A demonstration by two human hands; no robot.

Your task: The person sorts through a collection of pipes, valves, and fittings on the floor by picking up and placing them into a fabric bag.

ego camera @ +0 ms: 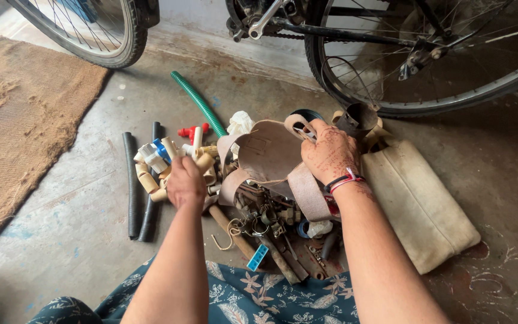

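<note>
While both hands are working over a heap on the concrete floor [79, 198], items are lying as follows. Left hand [186, 182]: curling closed over cream pipe fittings [202, 163], which are lying just under and to the right of it, touching; whether it is gripping one cannot be told. Right hand [329, 153]: closing on the strap [307, 191] of a tan bag [268, 150], strap running near-to-far below the palm. Rusty tools [271, 237] are lying near, between the arms. Black hoses [139, 192] are lying left, long axis near-to-far. Green hose [199, 103] and bicycle wheels [427, 72] are lying far.
</note>
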